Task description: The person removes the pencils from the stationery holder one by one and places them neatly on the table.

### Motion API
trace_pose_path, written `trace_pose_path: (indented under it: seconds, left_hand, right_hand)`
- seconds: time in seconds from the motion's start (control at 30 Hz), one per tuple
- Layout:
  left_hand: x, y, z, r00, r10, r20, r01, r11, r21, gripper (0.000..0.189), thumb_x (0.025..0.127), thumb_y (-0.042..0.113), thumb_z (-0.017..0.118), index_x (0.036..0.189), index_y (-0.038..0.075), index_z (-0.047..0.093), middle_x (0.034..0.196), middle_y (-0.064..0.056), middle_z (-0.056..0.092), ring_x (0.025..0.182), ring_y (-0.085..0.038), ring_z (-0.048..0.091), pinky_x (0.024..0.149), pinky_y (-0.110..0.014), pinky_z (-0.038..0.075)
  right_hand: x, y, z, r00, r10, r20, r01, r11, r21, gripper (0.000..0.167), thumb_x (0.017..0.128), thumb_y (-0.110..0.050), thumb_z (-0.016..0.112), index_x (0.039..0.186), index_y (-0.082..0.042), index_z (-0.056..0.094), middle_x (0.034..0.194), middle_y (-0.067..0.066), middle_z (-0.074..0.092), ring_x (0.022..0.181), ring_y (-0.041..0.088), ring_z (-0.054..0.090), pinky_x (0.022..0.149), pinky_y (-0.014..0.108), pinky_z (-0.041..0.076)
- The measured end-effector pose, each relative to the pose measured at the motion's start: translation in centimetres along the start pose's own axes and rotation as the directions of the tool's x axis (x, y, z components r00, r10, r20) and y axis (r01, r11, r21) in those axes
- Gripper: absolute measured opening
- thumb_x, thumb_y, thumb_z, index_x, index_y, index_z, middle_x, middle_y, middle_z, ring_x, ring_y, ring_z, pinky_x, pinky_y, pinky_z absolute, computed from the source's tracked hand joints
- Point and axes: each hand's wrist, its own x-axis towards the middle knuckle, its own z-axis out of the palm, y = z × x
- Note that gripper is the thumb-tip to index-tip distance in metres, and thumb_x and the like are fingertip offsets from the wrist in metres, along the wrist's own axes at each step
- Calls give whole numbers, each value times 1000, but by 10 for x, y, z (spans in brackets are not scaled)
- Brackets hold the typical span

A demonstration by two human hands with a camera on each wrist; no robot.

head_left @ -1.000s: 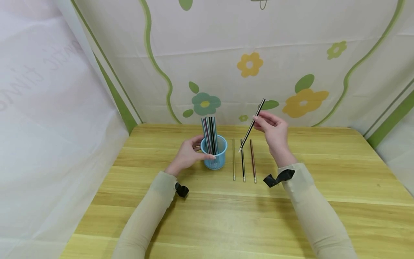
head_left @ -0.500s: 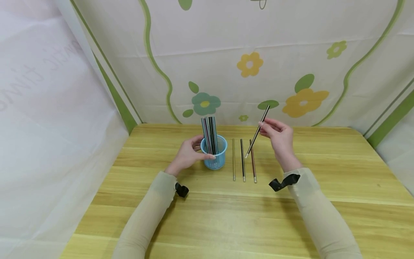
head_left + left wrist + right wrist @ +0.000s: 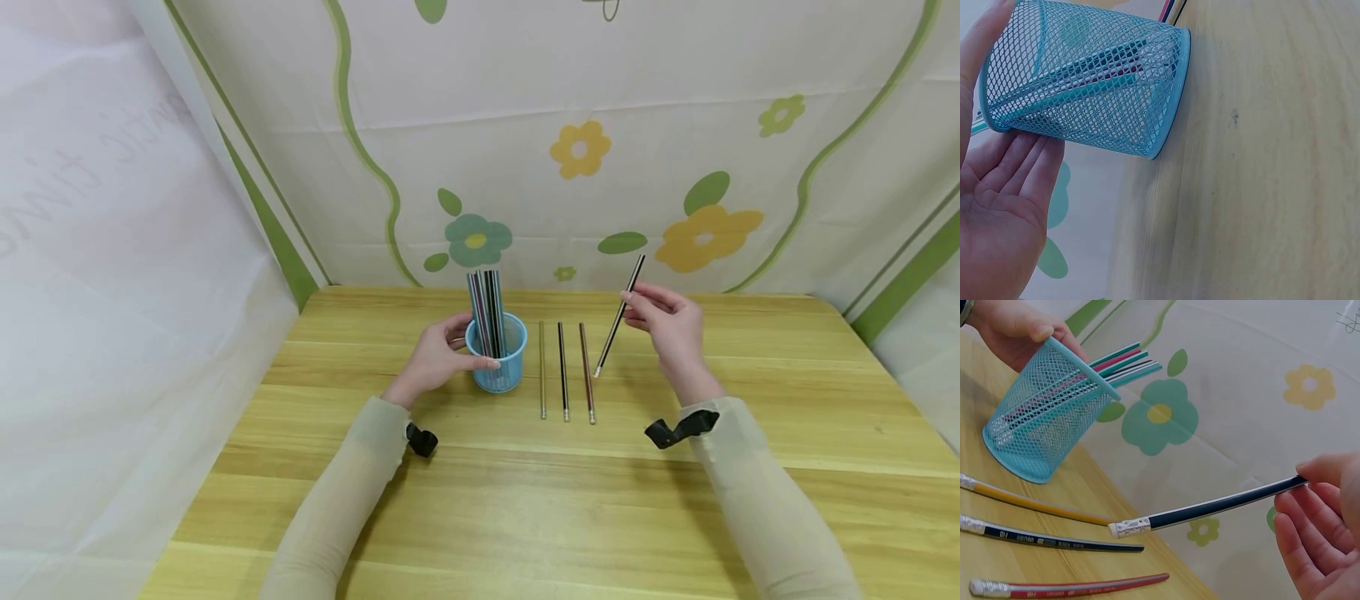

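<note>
A blue mesh pencil cup point(image 3: 510, 373) stands upright on the table, several striped pencils point(image 3: 487, 308) leaning inside it. My left hand point(image 3: 437, 357) grips the cup from its left side, thumb across the front and fingers behind. Between thumb and fingers, my right hand point(image 3: 667, 325) pinches a black-and-white striped pencil point(image 3: 1222, 503), tilted with its eraser end down, to the right of the row. That row on the table is a yellow pencil point(image 3: 542, 371), a black pencil point(image 3: 562, 371) and a red pencil point(image 3: 587, 371), side by side with erasers toward me.
The wooden table point(image 3: 480, 517) reaches back to a white cloth wall point(image 3: 480, 100) printed with flowers and vines. Another cloth wall point(image 3: 135, 333) runs along the left side. Black straps hang at both wrists.
My right hand has moved right and a little lower with the striped pencil, passing over the black and red pencils to beyond the row. The left hand and cup have stayed still.
</note>
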Motion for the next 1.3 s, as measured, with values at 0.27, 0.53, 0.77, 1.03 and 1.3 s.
trace_pose_path:
  seconds: [0.27, 0.53, 0.77, 1.03, 1.3]
  left_hand:
    - [0, 0, 0, 1000, -2, -5, 2, 1000, 0, 76, 73, 22, 95, 140, 13, 59, 127, 1, 66, 117, -17, 63, 104, -32, 49]
    - [0, 0, 0, 1000, 0, -6, 0, 1000, 1, 76, 74, 22, 95, 140, 13, 59, 128, 1, 66, 117, -17, 62, 104, -33, 49]
    - [0, 1, 0, 1000, 4, -4, -4, 1000, -1, 77, 74, 22, 95, 141, 13, 59, 128, 1, 66, 118, -18, 62, 104, -33, 49]
    - [0, 0, 0, 1000, 8, -4, -8, 1000, -8, 77, 74, 19, 95, 141, 11, 58, 128, 0, 65, 117, -18, 63, 103, -32, 50]
    - [1, 0, 0, 1000, -2, -7, 2, 1000, 2, 80, 73, 22, 95, 143, 11, 57, 129, 1, 65, 118, -17, 62, 104, -31, 49]
  right_hand:
    - [-2, 1, -10, 1000, 28, -10, -29, 996, -89, 47, 88, -19, 84, 126, 4, 67, 97, 0, 75, 77, 13, 73, 77, 30, 61]
    - [-1, 6, -20, 999, 30, 39, -28, 998, -52, 41, 89, -12, 82, 123, 6, 67, 94, 1, 76, 74, 14, 73, 73, 28, 61]
    - [-1, 9, -27, 994, 78, 80, -67, 989, -132, 50, 91, -13, 80, 130, 11, 61, 95, 0, 76, 73, 15, 73, 73, 29, 62]
    - [-1, 12, -29, 978, 154, 143, -100, 940, -327, 55, 94, -21, 77, 136, 9, 58, 98, -7, 73, 78, 13, 73, 78, 34, 61]
    - [1, 26, -25, 963, 205, 177, -116, 902, -415, 54, 95, -23, 76, 137, 8, 59, 121, 15, 66, 79, 15, 73, 88, 47, 58]
